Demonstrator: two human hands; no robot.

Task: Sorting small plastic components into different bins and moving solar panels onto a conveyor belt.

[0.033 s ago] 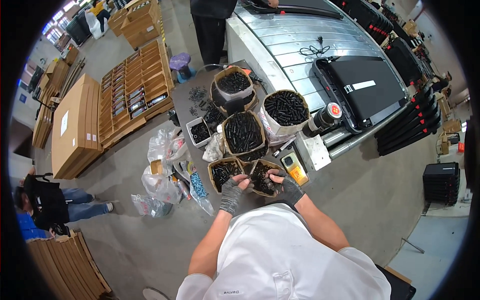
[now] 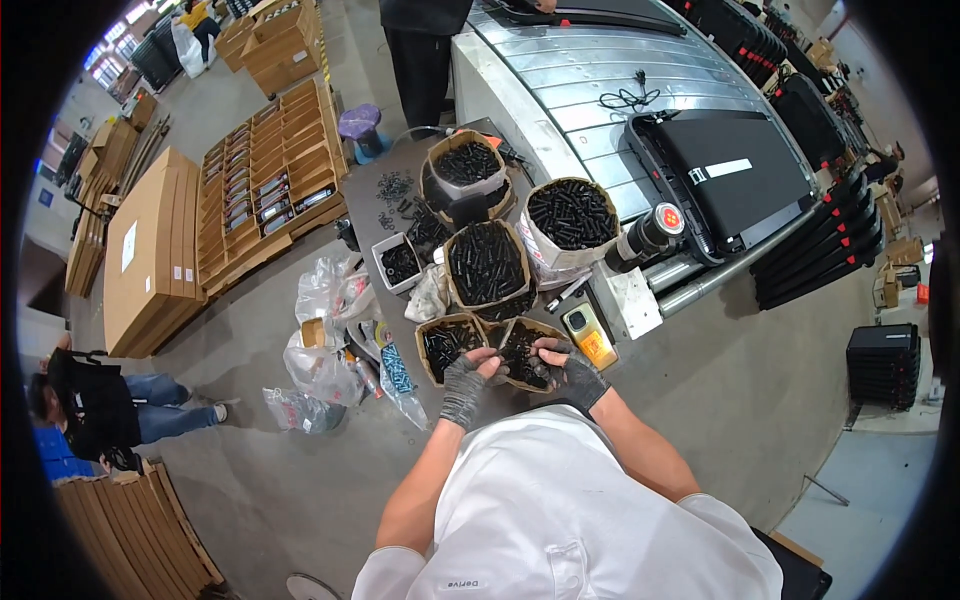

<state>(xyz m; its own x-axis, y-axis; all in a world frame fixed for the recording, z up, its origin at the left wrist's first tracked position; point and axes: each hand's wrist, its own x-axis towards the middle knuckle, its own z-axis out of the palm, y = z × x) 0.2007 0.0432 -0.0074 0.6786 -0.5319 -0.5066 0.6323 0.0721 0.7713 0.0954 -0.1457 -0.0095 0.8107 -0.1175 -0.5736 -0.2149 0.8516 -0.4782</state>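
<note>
Both my hands wear grey gloves and meet over two small brown paper bags of black screws at the near end of a dark table (image 2: 400, 165). My left hand (image 2: 463, 388) sits between the left bag (image 2: 443, 345) and the right bag (image 2: 520, 352), its fingertips pinched on a few black screws. My right hand (image 2: 572, 373) reaches into the right bag, fingers curled in its screws.
Three bigger bags of black parts (image 2: 487, 265) and a small tray (image 2: 399, 263) stand farther back. A yellow handheld device (image 2: 590, 340) lies right of my hands. A black treadmill (image 2: 730, 170) rests on a roller bench. Plastic bags (image 2: 325, 345) litter the floor. A person (image 2: 95, 410) crouches left.
</note>
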